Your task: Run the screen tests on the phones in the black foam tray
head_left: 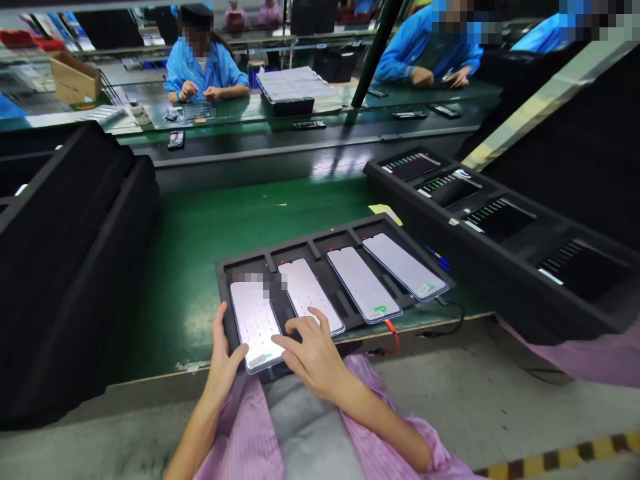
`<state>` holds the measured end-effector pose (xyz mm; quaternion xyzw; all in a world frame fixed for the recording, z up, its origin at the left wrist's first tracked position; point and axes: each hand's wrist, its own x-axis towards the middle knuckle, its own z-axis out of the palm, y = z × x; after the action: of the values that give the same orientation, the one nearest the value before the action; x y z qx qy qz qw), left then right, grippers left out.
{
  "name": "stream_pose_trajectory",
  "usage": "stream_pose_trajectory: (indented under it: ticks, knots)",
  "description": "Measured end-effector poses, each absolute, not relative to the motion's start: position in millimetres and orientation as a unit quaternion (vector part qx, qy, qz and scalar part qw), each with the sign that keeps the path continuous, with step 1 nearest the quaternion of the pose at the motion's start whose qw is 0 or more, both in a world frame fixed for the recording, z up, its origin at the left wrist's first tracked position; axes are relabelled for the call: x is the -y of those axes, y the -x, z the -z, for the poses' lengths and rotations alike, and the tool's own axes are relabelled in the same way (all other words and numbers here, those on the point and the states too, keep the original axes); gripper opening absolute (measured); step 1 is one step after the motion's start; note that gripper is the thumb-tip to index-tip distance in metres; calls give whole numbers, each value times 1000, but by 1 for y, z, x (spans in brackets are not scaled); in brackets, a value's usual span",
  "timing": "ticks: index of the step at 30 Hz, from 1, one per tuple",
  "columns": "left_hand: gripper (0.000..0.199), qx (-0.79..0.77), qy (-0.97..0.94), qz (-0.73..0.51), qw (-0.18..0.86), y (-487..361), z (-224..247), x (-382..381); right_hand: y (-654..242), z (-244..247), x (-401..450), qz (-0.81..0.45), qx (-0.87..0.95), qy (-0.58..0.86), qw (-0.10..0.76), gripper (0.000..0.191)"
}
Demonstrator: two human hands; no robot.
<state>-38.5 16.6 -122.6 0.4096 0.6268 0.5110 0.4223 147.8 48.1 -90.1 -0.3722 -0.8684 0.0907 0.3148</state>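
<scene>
Four phones with lit white screens lie in a black foam tray (320, 250) in front of me. The leftmost phone (250, 310) shows a keypad and a green button. My left hand (226, 353) holds the tray's left edge, its thumb at that phone's lower left corner and its fingers along the outside. Over the lower right of the same phone is my right hand (313, 353), fingers apart, with the index fingertip at the screen. The second phone (305, 290) is partly covered by this hand. To its right lie a third phone (363, 283) and a fourth phone (403, 263).
A black rack (505, 243) with several dark-screened phones stands at right. Black cloth-covered boxes (75, 267) stand at left on the green table (200, 227). Red and black cables hang at the front edge. Beyond, people in blue work along a line with phones.
</scene>
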Motion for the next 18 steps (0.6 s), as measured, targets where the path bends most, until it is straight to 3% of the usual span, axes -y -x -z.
stream_pose_trajectory:
  ticks: [9,18]
  knots:
    - [76,-615,-415,-514,431,41,126,-16,-143,90,-48,-62,869,376,314,48]
    - [76,-610,-411,-519,435,40,126,-17,-144,96,-50,-44,882,379,277,31]
